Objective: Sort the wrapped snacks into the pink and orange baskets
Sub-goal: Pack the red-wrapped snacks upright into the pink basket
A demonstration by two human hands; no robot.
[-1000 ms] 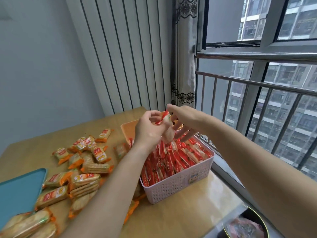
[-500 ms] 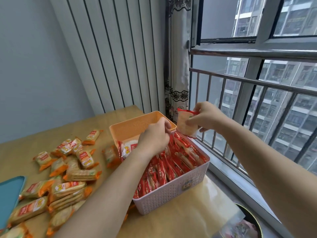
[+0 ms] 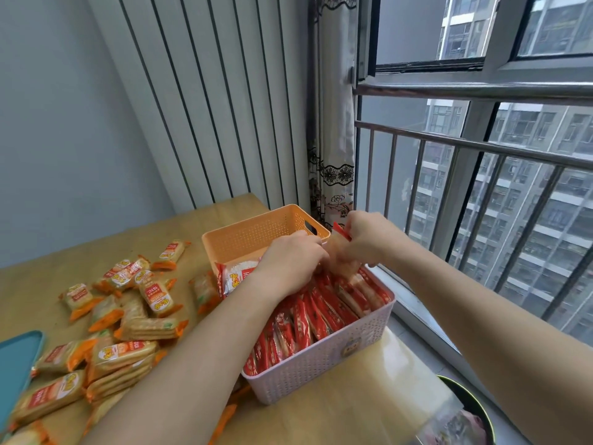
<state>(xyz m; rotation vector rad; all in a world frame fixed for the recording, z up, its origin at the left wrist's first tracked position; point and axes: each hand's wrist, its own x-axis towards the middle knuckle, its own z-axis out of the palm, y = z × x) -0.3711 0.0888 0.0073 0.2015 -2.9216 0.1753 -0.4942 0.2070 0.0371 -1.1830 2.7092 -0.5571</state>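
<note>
Pinching right hand (image 3: 369, 244): fingers curled round red-wrapped snack (image 3: 339, 240), upright over pink basket (image 3: 324, 364) far rim.
Left hand (image 3: 292, 261): fingertips buried among packed red packets (image 3: 308, 319); hold unclear.
Orange basket (image 3: 256, 234): behind, against pink rim.
Loose snacks (image 3: 154, 297): table (image 3: 35, 281), left.

Both bare forearms reach forward and converge near the window-side edge of the table (image 3: 205, 216). The left hand (image 3: 290, 261) lies knuckles up, fingers curled downward with their tips hidden, so any grip cannot be told. The right hand (image 3: 365, 240), just beside it, is slightly higher. Its curled fingers pinch a red-wrapped snack (image 3: 340, 244).
</note>
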